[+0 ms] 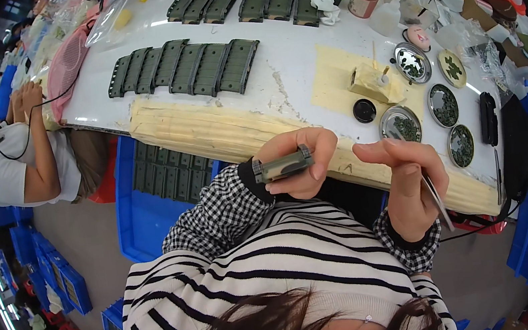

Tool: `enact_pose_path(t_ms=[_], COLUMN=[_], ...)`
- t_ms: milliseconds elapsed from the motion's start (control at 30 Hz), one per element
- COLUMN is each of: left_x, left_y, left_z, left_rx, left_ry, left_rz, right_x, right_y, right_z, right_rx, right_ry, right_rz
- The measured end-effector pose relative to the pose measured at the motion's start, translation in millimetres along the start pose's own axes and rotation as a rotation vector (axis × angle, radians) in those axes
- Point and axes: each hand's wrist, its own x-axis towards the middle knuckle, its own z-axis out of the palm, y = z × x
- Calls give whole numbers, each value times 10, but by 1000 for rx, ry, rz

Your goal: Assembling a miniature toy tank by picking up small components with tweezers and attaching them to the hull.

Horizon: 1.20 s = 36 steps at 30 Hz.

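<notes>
My left hand [318, 158] is closed around a small green-and-brown camouflage plastic part [283, 166], held in front of my chest just off the table's near edge. To its right, my right hand [414, 174] is raised with the fingers bent. It grips a thin grey metal tool [439, 206] that sticks out below the palm; its exact kind is partly hidden by the fingers. A gap separates the two hands. Beyond my right hand stands a round metal dish [382, 122] holding tiny dark green pieces.
Rows of similar green parts [196, 66] lie on the white table [293, 86]. More dishes [450, 147], a yellowish block [370, 82] and a black round lid [364, 110] stand right. A blue crate [127, 211] sits below left. A person [28, 164] sits at far left.
</notes>
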Motion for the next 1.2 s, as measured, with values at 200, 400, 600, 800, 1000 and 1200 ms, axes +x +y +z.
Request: enact_pose_path(t_ms=[200, 400, 600, 800, 1000, 1200], left_x=[-46, 67, 88, 32, -2, -3], left_y=[24, -12, -77, -84, -69, -58], left_z=[264, 64, 110, 65, 29, 38], left_rx=[364, 214, 246, 266, 301, 316], left_ry=[598, 638, 610, 534, 509, 529], left_rz=[-140, -41, 22, 45, 40, 48], right_x=[180, 227, 348, 356, 355, 356], right_y=[0, -21, -68, -63, -27, -5], right_z=[225, 240, 102, 116, 130, 145], right_rx=[-273, -283, -444, -439, -432, -417], right_ry=[-153, -28, 89, 84, 95, 105], right_rz=[-192, -174, -214, -185, -197, -178])
